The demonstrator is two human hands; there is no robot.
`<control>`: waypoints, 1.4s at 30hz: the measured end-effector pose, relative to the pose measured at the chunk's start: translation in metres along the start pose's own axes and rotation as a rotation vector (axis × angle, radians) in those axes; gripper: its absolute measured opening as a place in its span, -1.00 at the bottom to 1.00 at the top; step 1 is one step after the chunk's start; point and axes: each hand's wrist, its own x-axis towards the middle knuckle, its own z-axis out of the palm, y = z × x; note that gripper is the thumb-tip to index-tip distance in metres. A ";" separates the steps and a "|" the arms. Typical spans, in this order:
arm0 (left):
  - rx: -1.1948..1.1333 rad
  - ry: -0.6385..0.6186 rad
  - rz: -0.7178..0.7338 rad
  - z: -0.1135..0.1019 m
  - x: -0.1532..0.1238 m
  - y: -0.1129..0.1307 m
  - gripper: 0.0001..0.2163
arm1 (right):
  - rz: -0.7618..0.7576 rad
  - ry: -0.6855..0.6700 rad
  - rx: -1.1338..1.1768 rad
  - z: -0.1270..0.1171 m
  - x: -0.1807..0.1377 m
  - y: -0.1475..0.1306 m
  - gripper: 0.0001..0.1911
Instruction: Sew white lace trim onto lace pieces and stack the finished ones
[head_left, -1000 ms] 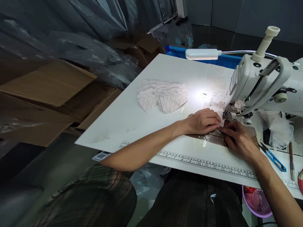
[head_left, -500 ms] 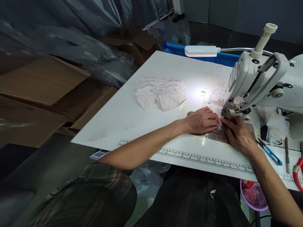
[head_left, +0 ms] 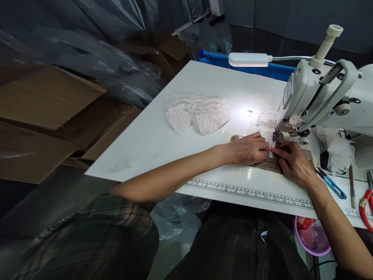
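Note:
White lace [head_left: 272, 149] lies under the presser foot [head_left: 279, 137] of a white sewing machine [head_left: 303, 97]. My left hand [head_left: 251, 149] rests with curled fingers on the lace, just left of the foot. From the right, my right hand [head_left: 294, 160] pinches the lace edge with thumb and forefinger, close in front of the foot. Brown tape-like covering [head_left: 266, 165] shows on the table beneath both hands. The fingertips of my left hand are partly hidden.
White lace pieces [head_left: 198, 112] lie on the white table [head_left: 140, 151]. Blue thread snips [head_left: 332, 184], a brown-handled tool [head_left: 352, 186] and red-handled scissors [head_left: 366, 208] lie at right. A lamp [head_left: 250, 60] hangs above. Cardboard boxes [head_left: 49, 97] stand left; a purple basket [head_left: 314, 243] is below.
Both hands stay almost in place by the presser foot, the left still on the lace. My left forearm has shifted slightly to the left, and the view has moved a little.

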 end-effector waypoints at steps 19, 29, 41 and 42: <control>0.004 0.084 -0.078 0.007 -0.004 0.002 -0.78 | 0.098 -0.054 -0.135 -0.005 0.008 -0.011 -0.60; 0.002 0.081 -0.100 0.010 -0.006 -0.002 -0.74 | 0.187 -0.055 -0.166 -0.001 0.014 -0.011 -0.59; 0.044 0.026 -0.134 0.006 -0.001 -0.003 -0.67 | 0.069 -0.029 -0.074 -0.004 0.008 -0.008 -0.59; 0.046 0.023 -0.138 0.006 0.000 -0.003 -0.66 | 0.070 -0.028 -0.086 -0.003 0.008 -0.009 -0.58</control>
